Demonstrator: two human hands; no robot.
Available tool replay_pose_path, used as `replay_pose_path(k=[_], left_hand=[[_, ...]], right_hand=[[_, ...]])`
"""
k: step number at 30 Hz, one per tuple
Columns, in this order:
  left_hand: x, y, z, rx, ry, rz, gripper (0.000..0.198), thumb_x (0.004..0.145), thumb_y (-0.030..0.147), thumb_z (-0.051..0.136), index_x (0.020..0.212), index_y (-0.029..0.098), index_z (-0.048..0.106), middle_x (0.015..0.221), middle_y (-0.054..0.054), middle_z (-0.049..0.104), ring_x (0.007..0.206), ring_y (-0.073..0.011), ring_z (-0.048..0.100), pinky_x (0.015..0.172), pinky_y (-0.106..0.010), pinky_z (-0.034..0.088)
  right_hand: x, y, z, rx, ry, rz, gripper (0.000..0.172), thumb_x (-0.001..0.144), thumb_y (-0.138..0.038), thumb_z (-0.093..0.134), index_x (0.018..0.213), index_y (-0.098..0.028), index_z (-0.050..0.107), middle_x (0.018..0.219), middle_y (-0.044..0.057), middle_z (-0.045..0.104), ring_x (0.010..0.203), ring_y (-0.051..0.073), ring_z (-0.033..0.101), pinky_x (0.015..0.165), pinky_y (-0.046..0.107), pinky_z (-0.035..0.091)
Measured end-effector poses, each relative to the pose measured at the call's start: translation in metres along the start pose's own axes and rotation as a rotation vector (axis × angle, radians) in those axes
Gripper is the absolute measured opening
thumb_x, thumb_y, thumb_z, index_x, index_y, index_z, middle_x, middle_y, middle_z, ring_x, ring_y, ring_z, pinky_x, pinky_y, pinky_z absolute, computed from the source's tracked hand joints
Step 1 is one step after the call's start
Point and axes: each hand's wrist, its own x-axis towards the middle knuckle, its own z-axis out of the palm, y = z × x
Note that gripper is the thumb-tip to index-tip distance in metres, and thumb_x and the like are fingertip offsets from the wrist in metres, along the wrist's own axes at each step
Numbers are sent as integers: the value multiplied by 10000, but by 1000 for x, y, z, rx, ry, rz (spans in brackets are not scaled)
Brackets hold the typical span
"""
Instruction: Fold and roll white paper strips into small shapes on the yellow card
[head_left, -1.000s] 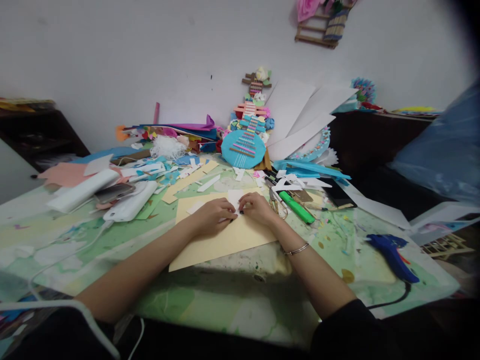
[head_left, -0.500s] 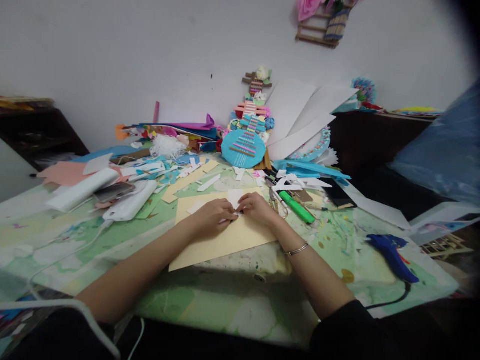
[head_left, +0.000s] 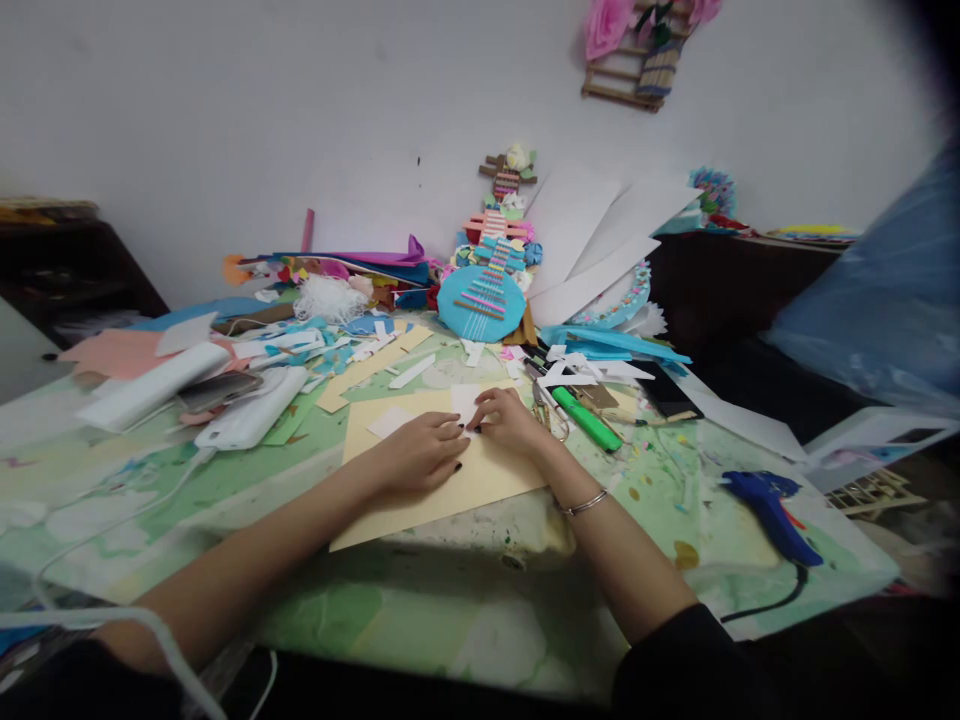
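A cream paper sheet (head_left: 420, 495) lies on the green stained table (head_left: 420, 610) in front of me. My left hand (head_left: 420, 455) rests flat on the sheet with its fingers stretched out. My right hand (head_left: 510, 425) has its fingers curled, pinching a small white paper piece (head_left: 465, 400) at the sheet's far edge. Another white scrap (head_left: 390, 420) lies on the sheet to the left. A thin bracelet (head_left: 581, 503) circles my right wrist.
Scissors (head_left: 551, 410) and a green marker (head_left: 596, 420) lie right of my hands. A blue glue gun (head_left: 769, 505) sits far right. White devices (head_left: 240, 420) lie left. Paper scraps and a blue paper guitar (head_left: 484, 295) crowd the back against the wall.
My left hand has drawn back from the white piece and flattened onto the cream sheet. The right hand stays on the piece. The view shifted slightly.
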Motion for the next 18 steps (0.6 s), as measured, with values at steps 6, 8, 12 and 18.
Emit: replay_pose_path(k=[6, 8, 12, 18], left_hand=[[0, 9, 14, 134, 0, 13, 312, 906, 294, 389, 1124, 128, 537, 1108, -138, 608, 1099, -245, 523, 965, -405, 394], [0, 11, 18, 172, -28, 8, 377, 907, 353, 387, 1169, 114, 516, 1147, -148, 597, 1115, -264, 515, 956, -415, 398], [-1, 14, 18, 206, -85, -15, 448, 910, 396, 367, 1228, 102, 483, 1215, -148, 565, 1163, -282, 483, 966, -418, 378], [0, 17, 10, 176, -136, -51, 451, 911, 406, 344, 1247, 131, 466, 1202, -141, 572, 1131, -270, 500, 955, -425, 351]], right_hand=[[0, 0, 0, 7, -2, 20, 176, 689, -110, 647, 749, -247, 741, 998, 59, 566, 1036, 218, 457, 962, 389, 321], [0, -1, 0, 23, -14, 39, 175, 699, -121, 643, 765, -249, 743, 1025, 63, 563, 1052, 220, 447, 968, 386, 317], [1, 0, -2, 33, -19, 60, 153, 704, -135, 651, 756, -244, 745, 1046, 71, 578, 1067, 226, 456, 977, 383, 309], [8, 11, -1, 85, 38, 70, 207, 619, -42, 673, 757, -192, 715, 956, 55, 627, 957, 188, 554, 905, 341, 373]])
